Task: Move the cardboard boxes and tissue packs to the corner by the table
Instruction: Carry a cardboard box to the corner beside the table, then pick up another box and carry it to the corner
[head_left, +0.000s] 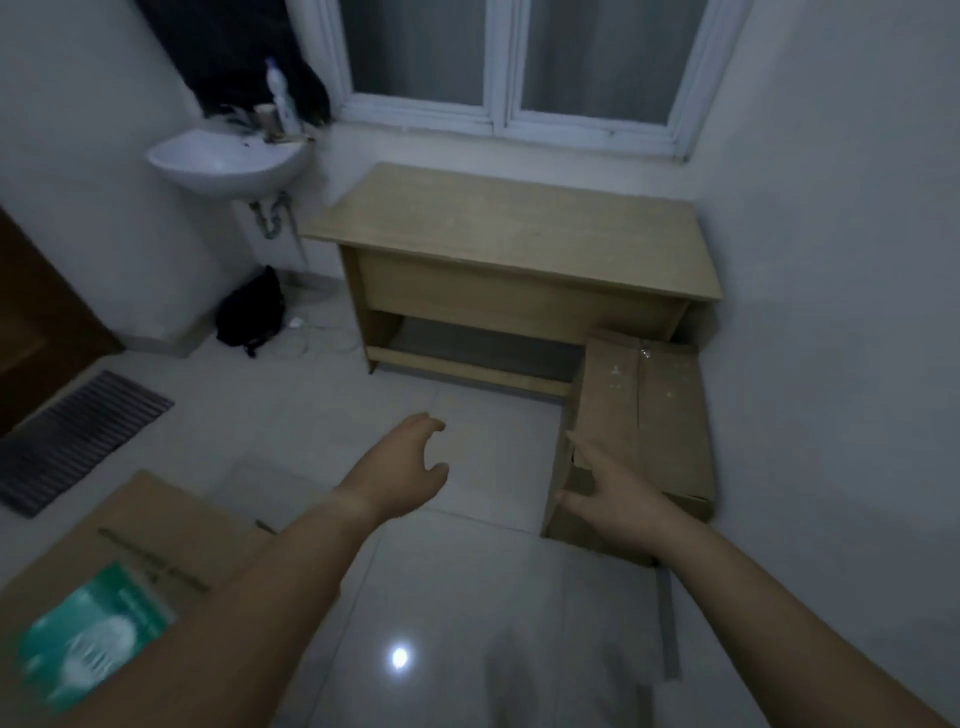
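Observation:
A brown cardboard box (644, 415) lies on the floor in the right corner, against the wall and next to the wooden table (509, 228). My right hand (618, 499) rests with spread fingers on the near left end of this box. Empty and with fingers apart, my left hand (410, 467) hovers over the tiles to the left of that box. A second cardboard box (140, 525) sits at the lower left under my left forearm. A green tissue pack (88, 639) lies on its top.
A white sink (228, 161) hangs on the left wall with bottles behind it. Below it lie a black bag (252, 312) and a white cable. A dark doormat (72, 436) lies before a brown door at the left. A window is above the table.

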